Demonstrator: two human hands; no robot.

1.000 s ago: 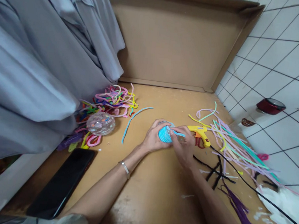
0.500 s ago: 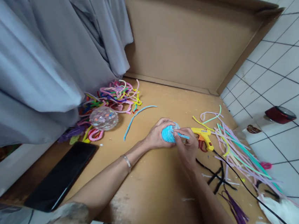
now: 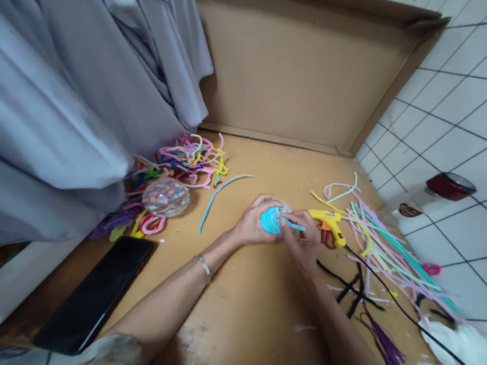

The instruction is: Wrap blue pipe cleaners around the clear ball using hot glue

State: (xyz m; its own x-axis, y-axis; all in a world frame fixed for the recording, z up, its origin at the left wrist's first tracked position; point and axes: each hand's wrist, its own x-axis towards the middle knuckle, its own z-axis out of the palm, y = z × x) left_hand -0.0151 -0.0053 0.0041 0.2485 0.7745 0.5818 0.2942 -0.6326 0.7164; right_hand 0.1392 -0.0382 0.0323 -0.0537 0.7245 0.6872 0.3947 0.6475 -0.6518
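Note:
My left hand [image 3: 253, 221] is wrapped round a small rounded object [image 3: 270, 220] covered in rows of blue pipe cleaner, with a clear patch showing at its upper right. In my right hand [image 3: 302, 237] the thumb and fingers pinch a blue pipe cleaner [image 3: 294, 225], pressed against that object; its short end sticks out to the right. Just beyond my right hand lies a yellow glue gun [image 3: 329, 225] with an orange trigger. Another blue pipe cleaner [image 3: 217, 194] lies curved on the table, left of my hands.
A heap of coloured pipe cleaners [image 3: 189, 157] and a clear faceted bowl-like piece [image 3: 166, 197] lie left, above a black phone [image 3: 97, 292]. Rightward are pastel pipe cleaners [image 3: 387, 248], black ones [image 3: 351, 287], a cable [image 3: 400, 298], a purple tassel [image 3: 391, 349] and a red-lidded jar [image 3: 434, 192].
The whole view has shifted slightly. My left hand still holds the blue-wrapped object, and my right fingers have moved a little along the pipe cleaner against it.

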